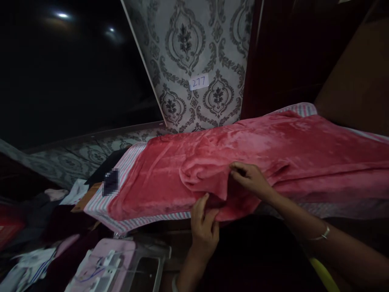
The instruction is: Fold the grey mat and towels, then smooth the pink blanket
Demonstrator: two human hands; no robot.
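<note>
A red plush blanket [164, 174] is spread over a long raised surface, bunched into folds near its middle front. My right hand [253, 180] pinches a raised fold of it between thumb and fingertips. Lower and to the left, at the front edge, my left hand [204, 229] has its fingers and thumb closed on a hanging part of the same blanket. The cloth between the two hands is lifted and creased. Beneath the blanket, a striped cloth [133, 156] shows along the left end, the front and the far right corner.
A dark screen [75, 73] stands at the back left, beside patterned wallpaper bearing a paper label [199, 82] marked 277. Heaped clothes [33, 259] lie at lower left. A pink case with white items [112, 259] sits below the front edge. A brown panel [358, 81] rises at right.
</note>
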